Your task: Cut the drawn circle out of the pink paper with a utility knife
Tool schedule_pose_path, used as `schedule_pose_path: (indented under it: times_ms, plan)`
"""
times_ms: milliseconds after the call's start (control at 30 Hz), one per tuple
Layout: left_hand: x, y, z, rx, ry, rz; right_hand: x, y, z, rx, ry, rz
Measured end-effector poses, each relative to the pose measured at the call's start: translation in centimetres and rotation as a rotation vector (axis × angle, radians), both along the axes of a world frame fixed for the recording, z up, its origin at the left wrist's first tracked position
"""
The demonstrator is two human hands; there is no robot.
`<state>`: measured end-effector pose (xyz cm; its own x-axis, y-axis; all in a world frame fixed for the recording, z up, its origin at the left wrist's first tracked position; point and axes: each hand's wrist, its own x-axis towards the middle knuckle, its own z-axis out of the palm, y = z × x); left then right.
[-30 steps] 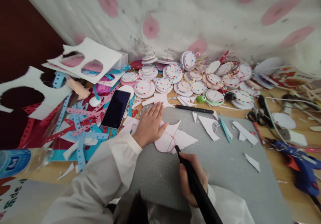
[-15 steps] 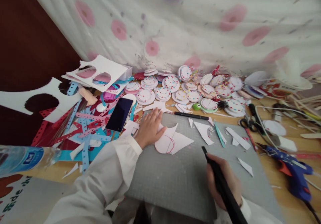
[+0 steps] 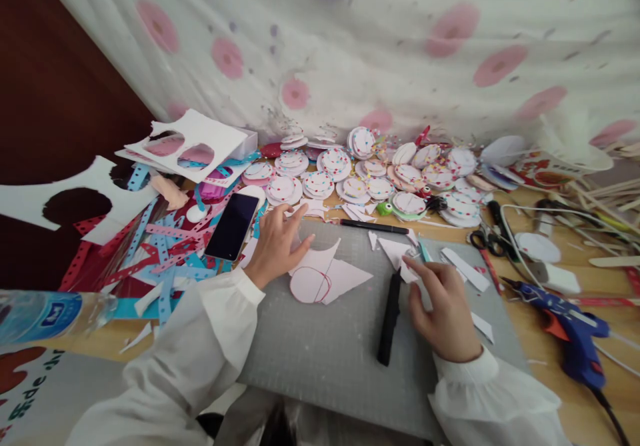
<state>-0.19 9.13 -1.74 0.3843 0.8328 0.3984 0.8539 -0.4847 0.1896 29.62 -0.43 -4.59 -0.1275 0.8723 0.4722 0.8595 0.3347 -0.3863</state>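
Observation:
My left hand (image 3: 279, 243) is open with fingers spread, at the left edge of a white paper piece (image 3: 350, 278) with a red circle drawn on it. Whether its fingertips touch the paper or the grey cutting mat (image 3: 310, 346), I cannot tell. A black utility knife (image 3: 389, 319) lies on the mat, its narrow end pointing away from me. Just right of the knife is my right hand (image 3: 447, 309), open and holding nothing, with its index finger stretched towards a white paper offcut (image 3: 393, 251). That offcut is partly hidden by the fingers.
Along the back stand several dotted paper discs (image 3: 317, 185). A phone (image 3: 233, 226) lies among coloured strips (image 3: 165, 259) at left, near a plastic bottle (image 3: 55, 314). A black pen (image 3: 374, 227) crosses the mat's far edge. Scissors (image 3: 487, 239) and a blue glue gun (image 3: 565, 329) are at right.
My right hand has let go of the utility knife, which now lies on the mat, and has moved forward to the offcuts. My left hand has lifted off the marked paper, shifting left.

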Motion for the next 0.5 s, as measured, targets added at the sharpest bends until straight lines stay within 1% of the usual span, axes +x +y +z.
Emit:
schedule_pose_path:
  times_ms: [67,133,233,300,367,433,467,500]
  plan:
    - [0.1,0.0,0.7,0.038,-0.015,-0.026,-1.4,0.7,1.1,-0.05,0.199,0.082]
    - [0.4,0.1,1.6,0.066,-0.036,-0.051,-3.0,1.7,1.6,-0.152,0.343,0.186]
    - [0.7,0.4,2.9,0.124,-0.081,-0.06,-5.0,3.5,1.5,-0.378,0.46,0.322]
    - [0.7,0.4,3.4,0.186,-0.144,-0.029,-5.7,4.4,1.4,-0.468,0.547,0.326]
    - [0.6,0.1,3.2,0.248,-0.258,0.055,-5.9,4.9,1.2,-0.464,0.628,0.266]
    - [0.3,-0.7,2.4,0.282,-0.433,0.198,-5.7,5.1,1.0,-0.434,0.696,0.196]
    - [0.2,-1.1,1.8,0.261,-0.538,0.278,-5.6,5.1,0.9,-0.429,0.73,0.17]
    - [0.2,-1.7,1.2,0.204,-0.652,0.346,-5.5,5.0,0.8,-0.431,0.767,0.149]
